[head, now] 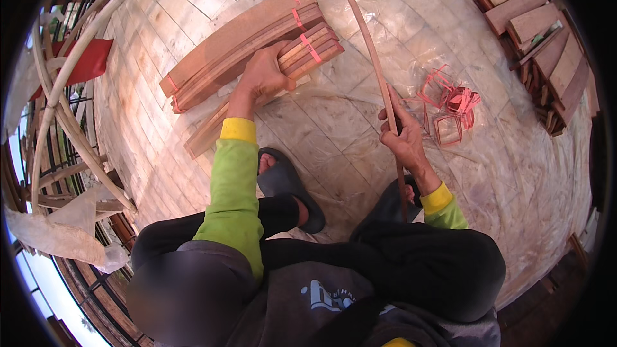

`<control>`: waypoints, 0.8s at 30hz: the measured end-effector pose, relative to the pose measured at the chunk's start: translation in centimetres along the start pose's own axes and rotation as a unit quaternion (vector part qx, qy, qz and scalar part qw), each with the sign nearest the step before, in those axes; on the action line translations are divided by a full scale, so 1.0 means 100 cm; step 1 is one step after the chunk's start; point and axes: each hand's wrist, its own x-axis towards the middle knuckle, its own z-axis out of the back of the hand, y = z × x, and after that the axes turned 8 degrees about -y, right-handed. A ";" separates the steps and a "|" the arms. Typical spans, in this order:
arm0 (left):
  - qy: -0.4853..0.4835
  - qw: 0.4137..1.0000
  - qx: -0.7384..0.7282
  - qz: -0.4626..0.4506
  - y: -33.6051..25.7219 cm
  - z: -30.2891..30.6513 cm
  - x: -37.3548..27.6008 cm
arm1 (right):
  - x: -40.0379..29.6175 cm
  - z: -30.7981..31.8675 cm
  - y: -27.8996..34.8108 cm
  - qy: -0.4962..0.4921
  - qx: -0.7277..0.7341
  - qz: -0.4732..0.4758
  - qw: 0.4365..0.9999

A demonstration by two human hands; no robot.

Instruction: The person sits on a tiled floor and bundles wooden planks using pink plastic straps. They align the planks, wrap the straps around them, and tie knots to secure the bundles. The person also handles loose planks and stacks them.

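Observation:
My left hand [264,73] grips a bundle of narrow wooden strips [315,51], with a pink strap [310,48] around its far end. Beyond it lie larger bundled boards [241,38], strapped in pink at both ends. My right hand [404,135] holds a single long, thin wooden strip [368,43] between thumb and fingers. This strip slants from the upper middle of the view down past my right foot. Just right of that hand, several loose pink strap loops [455,101] lie in a tangle on the plastic sheet.
Clear plastic sheeting [511,193] covers part of the tiled floor [159,5]. Stacked wooden boards [544,43] stand at the right. Bent poles [72,72], a red sheet [89,62] and a railing are at the left. My sandalled feet [291,188] are close below the bundles.

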 end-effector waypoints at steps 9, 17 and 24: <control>-0.007 1.000 0.010 -0.011 0.003 0.000 -0.001 | 0.005 0.008 0.003 0.000 0.004 0.007 1.000; -0.007 1.000 0.028 -0.005 0.005 -0.002 -0.001 | 0.001 -0.003 -0.009 0.035 -0.020 0.068 0.997; -0.007 0.998 0.054 -0.013 0.007 -0.001 -0.001 | -0.003 -0.005 -0.002 0.057 -0.038 0.069 0.995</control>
